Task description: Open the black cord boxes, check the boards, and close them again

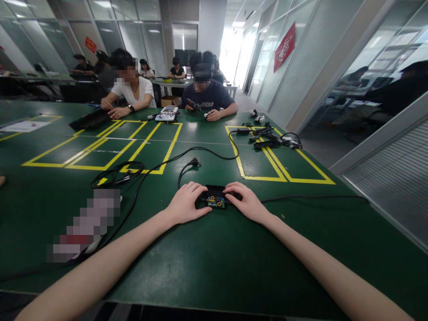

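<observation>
In front of me lies an opened black power adapter (pixel 214 190), its circuit board (pixel 216 202) with coils and other parts exposed. My left hand (pixel 185 203) grips the adapter's left side, thumb at the near edge of the board and fingers at the far edge of the casing. On the right end, my right hand (pixel 245 201) has its thumb and fingers closed on the casing. A short cord with a black plug (pixel 194 162) curves up from behind my left hand. A black cable (pixel 314 197) runs off to the right from beside my right hand.
Left of my arm lies a power strip (pixel 85 227), partly blurred out, near a coiled cable (pixel 117 174). Adapters and cables (pixel 270 137) are heaped at right within yellow tape (pixel 264 178). Across the green table (pixel 187 267) sit two people, one holding a dark tool (pixel 193 105).
</observation>
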The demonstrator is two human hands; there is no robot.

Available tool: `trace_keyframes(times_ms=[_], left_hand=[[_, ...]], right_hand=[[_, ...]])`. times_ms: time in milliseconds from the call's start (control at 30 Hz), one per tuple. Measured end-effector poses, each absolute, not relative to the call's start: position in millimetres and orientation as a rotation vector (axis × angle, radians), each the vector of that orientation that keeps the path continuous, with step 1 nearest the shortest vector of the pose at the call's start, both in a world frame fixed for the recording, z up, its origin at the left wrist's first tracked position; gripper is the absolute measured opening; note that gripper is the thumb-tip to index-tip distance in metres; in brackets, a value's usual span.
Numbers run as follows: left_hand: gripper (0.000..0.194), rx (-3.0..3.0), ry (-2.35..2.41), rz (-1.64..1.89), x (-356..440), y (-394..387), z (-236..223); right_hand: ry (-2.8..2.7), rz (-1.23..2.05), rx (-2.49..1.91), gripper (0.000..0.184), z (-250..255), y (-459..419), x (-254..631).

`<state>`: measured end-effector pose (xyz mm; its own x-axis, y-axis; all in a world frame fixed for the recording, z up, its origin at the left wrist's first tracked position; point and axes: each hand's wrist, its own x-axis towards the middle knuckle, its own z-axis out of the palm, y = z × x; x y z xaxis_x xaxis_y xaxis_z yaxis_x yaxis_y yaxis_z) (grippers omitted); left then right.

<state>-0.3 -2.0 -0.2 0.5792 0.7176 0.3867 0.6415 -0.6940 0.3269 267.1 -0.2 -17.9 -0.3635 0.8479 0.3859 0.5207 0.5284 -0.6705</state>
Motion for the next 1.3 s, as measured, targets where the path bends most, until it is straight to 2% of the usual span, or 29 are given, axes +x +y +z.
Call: trace_keyframes(times_ms=[567,833,1300], left_hand=[[0.039,2.663,1.066,0.798,-3.7,1.2,-3.1],[0.037,2.677,1.054,0.834,-2.8,0.1,-0.2],[0.032,2.660,1.025,0.769,-2.6,-0.2,0.0]], right_hand=[[-1.816,0.789,-1.038,0.008,-12.5,-5.3,259.8],[-1.714,0.909,-1.072,0.037,-17.8,-6.1,255.8],[-1.735,0.912,-1.050,0.031,-14.3,-9.4,254.1]])
